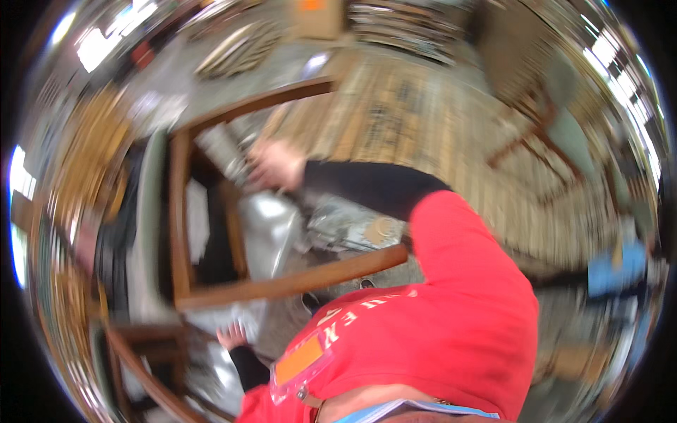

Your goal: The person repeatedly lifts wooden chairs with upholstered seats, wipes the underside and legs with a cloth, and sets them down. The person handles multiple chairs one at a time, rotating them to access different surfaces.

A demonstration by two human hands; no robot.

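Observation:
A wooden chair (180,218) with a grey-green padded part fills the left of the head view, and two of its brown legs stretch to the right. Reaching in between those legs is my right hand (275,166), smeared by motion, so its grip cannot be read. Below the nearer leg, my left hand (233,335) has its fingers apart and shows nothing in it. It is close to the chair frame, though contact cannot be made out. Under the chair and my right hand lies shiny clear plastic wrapping (271,229).
A second wooden chair (144,370) stands at the lower left. Wooden slats (402,120) form a wide platform ahead, with another chair (546,144) at its right. Flat stacked material (402,28) and a cardboard box (317,20) are at the back. A blue object (617,271) is at right.

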